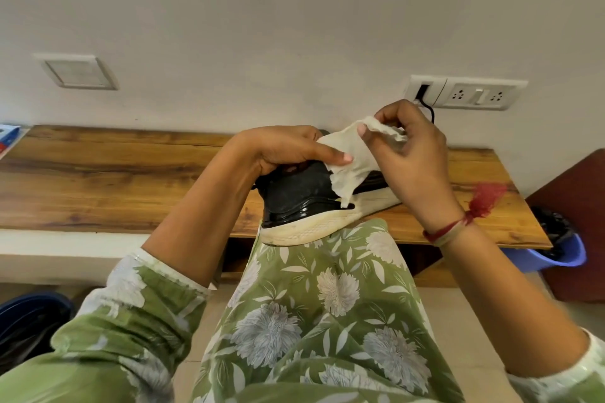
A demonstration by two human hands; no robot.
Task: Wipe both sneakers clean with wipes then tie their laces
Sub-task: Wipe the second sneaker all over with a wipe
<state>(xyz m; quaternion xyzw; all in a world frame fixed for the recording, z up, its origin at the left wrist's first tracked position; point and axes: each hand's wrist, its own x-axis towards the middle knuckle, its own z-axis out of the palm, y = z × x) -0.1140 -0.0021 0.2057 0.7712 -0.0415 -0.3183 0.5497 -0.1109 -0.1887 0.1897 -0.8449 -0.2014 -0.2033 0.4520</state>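
The sneaker (301, 199) lies across the table's (131, 180) near edge, right of the middle, with one end over the table and the other on the person's knee (327, 288), which rises just in front of the table. The left hand (288, 150) grips the sneaker's top from the left. The right hand (415, 154), above the table's right part, pinches the wipe (350, 160), which hangs over the sneaker between both hands. On the wall (262, 26) behind the table, a socket panel (471, 93) sits above its right end, with a cable (429, 109) dropping from it, and a cover plate (78, 72) above its left part. A box (8, 137) lies just off the table's far left corner. A tub (556, 255) stands on the floor beside its right end, and a bin (29, 321) below its left front.
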